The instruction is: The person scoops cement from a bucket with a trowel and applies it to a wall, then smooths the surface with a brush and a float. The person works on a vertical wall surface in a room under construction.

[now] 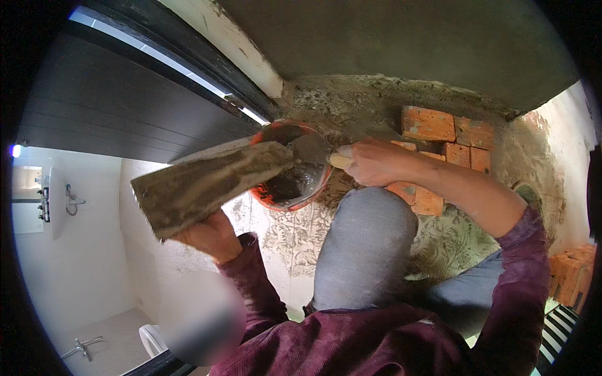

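Observation:
My left hand point(213, 237) is closed on a long, flat board point(207, 185) smeared with grey-brown mortar, gripping it from beneath near its wide end. The board tilts up to the right, and its narrow end reaches over an orange bucket point(290, 205). Wet grey mortar point(285, 185) lies inside that bucket. Over the bucket's right rim, my right hand point(370, 161) grips the pale wooden handle of a trowel point(310, 149). The trowel's mortar-covered blade points left, close to the board's end; whether the two touch, I cannot tell.
Orange bricks point(428, 123) are grouped on the floor beyond my right forearm, and more bricks point(574, 269) stand at the far right. A dark door point(138, 103) rises at the left. Ahead is a grey plastered wall point(401, 44). My bent knee point(367, 244) sits below the bucket.

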`<act>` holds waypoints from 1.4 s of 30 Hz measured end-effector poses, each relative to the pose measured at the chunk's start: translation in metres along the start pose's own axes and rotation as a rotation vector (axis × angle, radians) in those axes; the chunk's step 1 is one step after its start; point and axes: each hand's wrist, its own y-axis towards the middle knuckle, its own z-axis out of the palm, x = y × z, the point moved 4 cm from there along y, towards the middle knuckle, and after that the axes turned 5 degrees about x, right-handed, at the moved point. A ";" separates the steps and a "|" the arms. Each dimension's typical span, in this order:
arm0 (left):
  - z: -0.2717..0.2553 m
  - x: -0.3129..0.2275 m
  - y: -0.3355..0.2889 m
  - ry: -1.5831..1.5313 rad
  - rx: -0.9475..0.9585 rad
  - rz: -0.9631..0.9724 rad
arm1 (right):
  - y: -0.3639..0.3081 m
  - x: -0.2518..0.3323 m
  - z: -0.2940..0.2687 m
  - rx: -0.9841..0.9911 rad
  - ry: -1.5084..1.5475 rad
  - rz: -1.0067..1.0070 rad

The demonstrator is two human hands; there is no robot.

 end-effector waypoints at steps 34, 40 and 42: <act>0.397 0.120 -0.173 -0.294 0.936 -0.788 | -0.391 -0.297 0.127 -0.351 0.279 1.047; 0.487 0.149 -0.364 -0.362 1.238 -1.246 | -0.356 -0.338 0.199 0.156 -0.492 0.783; 0.491 0.186 -0.394 -0.406 1.268 -1.311 | -0.363 -0.336 0.189 0.048 -0.453 0.712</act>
